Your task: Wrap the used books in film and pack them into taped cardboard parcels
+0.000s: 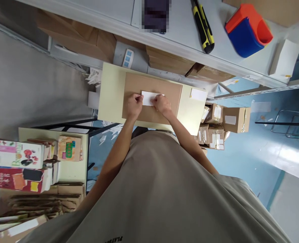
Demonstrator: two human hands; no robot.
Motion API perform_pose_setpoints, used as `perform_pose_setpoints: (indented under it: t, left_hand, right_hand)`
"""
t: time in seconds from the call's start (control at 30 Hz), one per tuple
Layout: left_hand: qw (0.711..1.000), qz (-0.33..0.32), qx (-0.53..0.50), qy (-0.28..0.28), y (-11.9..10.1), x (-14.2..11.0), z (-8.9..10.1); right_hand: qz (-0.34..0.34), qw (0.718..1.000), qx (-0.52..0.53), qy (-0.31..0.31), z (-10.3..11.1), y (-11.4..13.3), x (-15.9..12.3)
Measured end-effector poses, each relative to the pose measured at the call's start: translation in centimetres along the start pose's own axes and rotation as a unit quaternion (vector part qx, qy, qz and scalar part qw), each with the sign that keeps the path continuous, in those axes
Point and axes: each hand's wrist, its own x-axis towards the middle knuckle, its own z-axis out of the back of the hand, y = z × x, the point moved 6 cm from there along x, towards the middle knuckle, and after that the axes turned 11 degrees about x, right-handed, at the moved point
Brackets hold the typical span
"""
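A white label (147,99) lies over a flat brown cardboard box (149,115) on the pale yellow table. My left hand (135,105) pinches the label's left end between thumb and finger. Over its right half, my right hand (162,103) is closed with fingers curled, the fingertips meeting the label. Whether the label is stuck down cannot be made out. To the right of the box, another white slip (198,95) rests on the table (112,96).
On the grey shelf (174,44) ahead are a yellow-black utility knife (204,28) and an orange-blue tape dispenser (248,32). A power strip (128,58) sits behind the table. Packed cartons (237,119) stand at right; books (18,154) and folded cardboard (43,206) at left.
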Motion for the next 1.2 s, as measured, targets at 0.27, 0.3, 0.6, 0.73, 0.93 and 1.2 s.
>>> perform_pose_setpoints:
  t: [0.27,0.3,0.6,0.73,0.93,1.2]
  left_hand:
    - [1.000,-0.003,0.006,0.000,-0.2,0.0,0.1]
    - [1.000,-0.002,0.006,0.004,-0.2,0.0,0.1]
    - [1.000,0.005,0.012,0.009,-0.5,-0.1,0.4]
    - [1.000,-0.001,0.022,0.013,-0.5,-0.1,0.4]
    - [0.999,-0.008,0.040,0.005,-0.6,-0.2,0.4]
    - [0.999,-0.032,0.036,0.017,-0.8,-0.2,0.8]
  right_hand:
    - [-0.016,0.999,-0.006,0.032,-0.6,1.4,1.1]
    - [-0.014,1.000,-0.008,0.014,-0.5,1.6,1.6]
    - [-0.006,0.998,-0.057,0.026,-1.3,2.4,1.6]
    - [0.003,0.997,-0.047,0.054,-1.3,2.9,1.7]
    - [-0.004,0.999,-0.011,0.040,-1.5,2.9,2.8]
    - [-0.013,1.000,-0.021,0.012,-1.6,3.1,3.5]
